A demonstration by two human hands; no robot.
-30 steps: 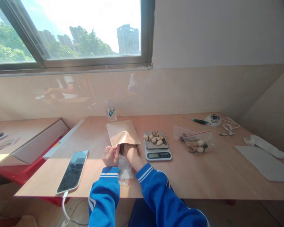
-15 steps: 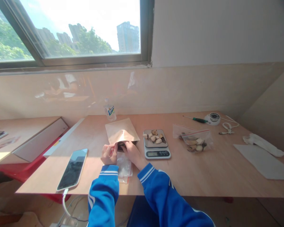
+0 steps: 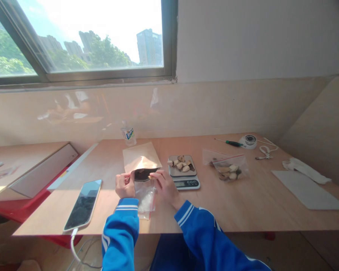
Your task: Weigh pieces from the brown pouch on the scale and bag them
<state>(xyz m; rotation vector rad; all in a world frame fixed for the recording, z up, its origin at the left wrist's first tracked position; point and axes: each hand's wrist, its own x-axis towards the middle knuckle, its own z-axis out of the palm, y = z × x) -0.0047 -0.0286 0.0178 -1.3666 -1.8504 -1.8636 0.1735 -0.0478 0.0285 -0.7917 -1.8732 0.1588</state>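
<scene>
A brown paper pouch [image 3: 139, 158] lies on the wooden table [image 3: 243, 199] with its mouth toward me. My left hand [image 3: 124, 184] pinches the left edge of the mouth and my right hand [image 3: 164, 182] pinches the right edge, holding it open so the dark inside shows. Under my hands lies an empty clear zip bag [image 3: 144, 197]. Right of the pouch stands a small digital scale [image 3: 183, 174] with several pale and brown pieces on its pan.
A phone [image 3: 83, 204] on a cable lies at the left near the table's front edge. A clear bag of similar pieces [image 3: 228, 169] sits right of the scale. Further back are a small bottle [image 3: 128, 134], a screwdriver [image 3: 229, 143] and a round white device [image 3: 249, 140]. White paper [image 3: 307, 190] lies far right.
My right hand has come out of the pouch and now grips the right edge of its mouth. Both hands have spread the opening wider.
</scene>
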